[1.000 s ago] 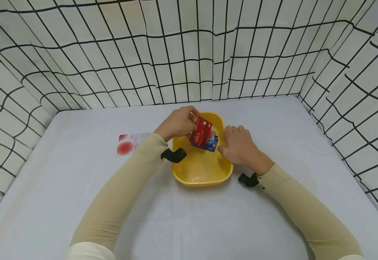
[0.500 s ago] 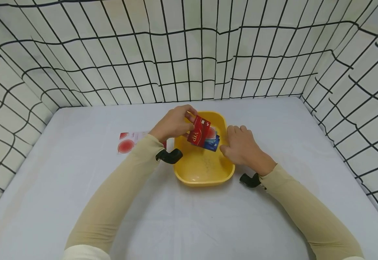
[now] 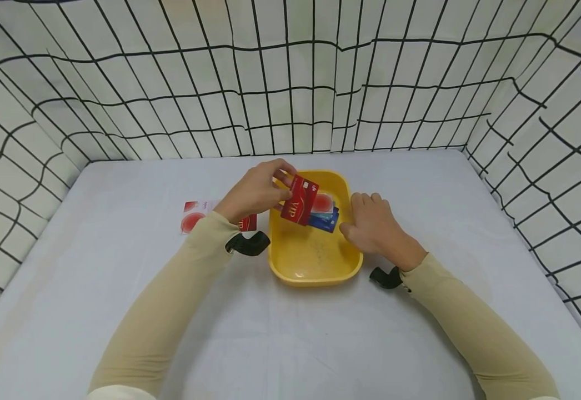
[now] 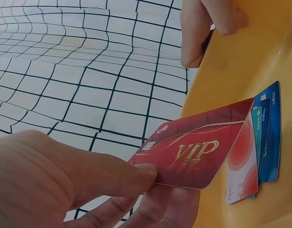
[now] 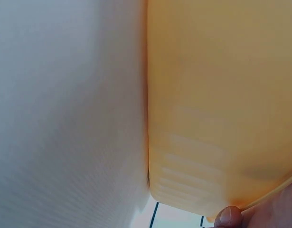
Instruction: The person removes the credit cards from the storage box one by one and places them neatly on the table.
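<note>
My left hand (image 3: 256, 190) pinches a red VIP card (image 3: 300, 200) between thumb and fingers, over the left side of a yellow basin (image 3: 315, 261). In the left wrist view the red VIP card (image 4: 195, 147) is tilted, with the thumb on its printed face. Behind it, several fanned cards lie in the basin: a white one with a red circle (image 4: 241, 159) and blue ones (image 4: 274, 133). My right hand (image 3: 376, 228) grips the basin's right rim. A fingertip (image 5: 229, 217) of it shows by the basin wall (image 5: 221, 95) in the right wrist view.
On the white-covered table (image 3: 290, 339), left of the basin, lie a white card with a red circle (image 3: 190, 218) and a red card (image 3: 248, 223), partly hidden by my left arm. A wall with a black grid (image 3: 315, 105) rises behind and at both sides.
My left hand has moved left with the red VIP card, baring more of the fanned cards in the basin and a red card on the table. The right hand keeps its grip on the rim.
</note>
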`<state>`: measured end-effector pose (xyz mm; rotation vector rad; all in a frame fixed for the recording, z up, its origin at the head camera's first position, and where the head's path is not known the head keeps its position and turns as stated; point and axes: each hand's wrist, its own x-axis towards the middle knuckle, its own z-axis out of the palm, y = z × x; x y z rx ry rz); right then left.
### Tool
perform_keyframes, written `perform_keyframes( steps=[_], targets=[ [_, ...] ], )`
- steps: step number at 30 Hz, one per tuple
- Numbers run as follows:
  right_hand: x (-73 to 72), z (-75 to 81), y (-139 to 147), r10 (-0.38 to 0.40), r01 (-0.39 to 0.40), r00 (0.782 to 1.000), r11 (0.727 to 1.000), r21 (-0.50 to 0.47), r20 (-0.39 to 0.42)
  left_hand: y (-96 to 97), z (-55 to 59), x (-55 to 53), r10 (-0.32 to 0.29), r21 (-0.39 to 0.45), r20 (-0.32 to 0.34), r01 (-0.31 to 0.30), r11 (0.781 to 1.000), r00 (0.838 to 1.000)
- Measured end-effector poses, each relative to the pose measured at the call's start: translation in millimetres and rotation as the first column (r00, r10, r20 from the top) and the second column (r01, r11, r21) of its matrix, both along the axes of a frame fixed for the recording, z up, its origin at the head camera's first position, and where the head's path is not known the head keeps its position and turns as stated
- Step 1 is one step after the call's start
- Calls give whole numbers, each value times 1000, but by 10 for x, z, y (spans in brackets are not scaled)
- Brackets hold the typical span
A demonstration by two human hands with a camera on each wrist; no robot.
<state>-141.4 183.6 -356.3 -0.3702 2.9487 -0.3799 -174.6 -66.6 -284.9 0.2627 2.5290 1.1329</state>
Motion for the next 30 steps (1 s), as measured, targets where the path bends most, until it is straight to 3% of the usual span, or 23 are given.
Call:
perform_keyframes(
  steps=[30],
  targets=[
    [0, 0, -26, -7, 6, 1000, 1000, 17, 13, -452, 29, 151, 59, 88, -50, -55, 995, 997]
  ],
)
